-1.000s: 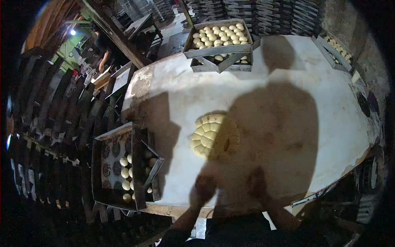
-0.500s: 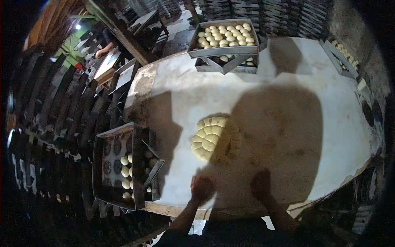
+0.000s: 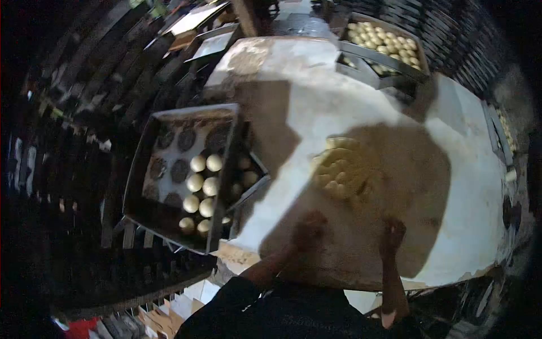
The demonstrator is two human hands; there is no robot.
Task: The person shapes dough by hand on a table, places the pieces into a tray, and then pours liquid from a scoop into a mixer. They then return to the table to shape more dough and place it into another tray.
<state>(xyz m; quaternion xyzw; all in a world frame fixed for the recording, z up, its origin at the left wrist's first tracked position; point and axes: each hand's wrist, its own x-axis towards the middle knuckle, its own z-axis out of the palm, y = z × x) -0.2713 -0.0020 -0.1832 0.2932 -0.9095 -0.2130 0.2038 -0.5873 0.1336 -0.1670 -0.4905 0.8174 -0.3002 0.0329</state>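
A round, flattened slab of dough (image 3: pixel 341 169), scored into many small pieces, lies on the pale worktable (image 3: pixel 316 107), partly in my shadow. Nearer to me, my left hand (image 3: pixel 309 230) is low over the tabletop with its fingers curled in. My right hand (image 3: pixel 393 234) is closed in the same way, to the right and just short of the slab. Both are in dark shadow, and whatever lies under the palms is hidden. Neither hand touches the slab.
At the left stands a metal tray (image 3: pixel 232 164) with several dough balls (image 3: pixel 206 186) along its right side, set on another tray. Stacked trays (image 3: pixel 389 62) full of dough balls are at the back right. Another tray (image 3: pixel 497 133) stands at the right edge.
The view has swung left and down, so the slab, hands and back trays appear farther right. The left tray shows larger. Both hands stay curled near the table's front.
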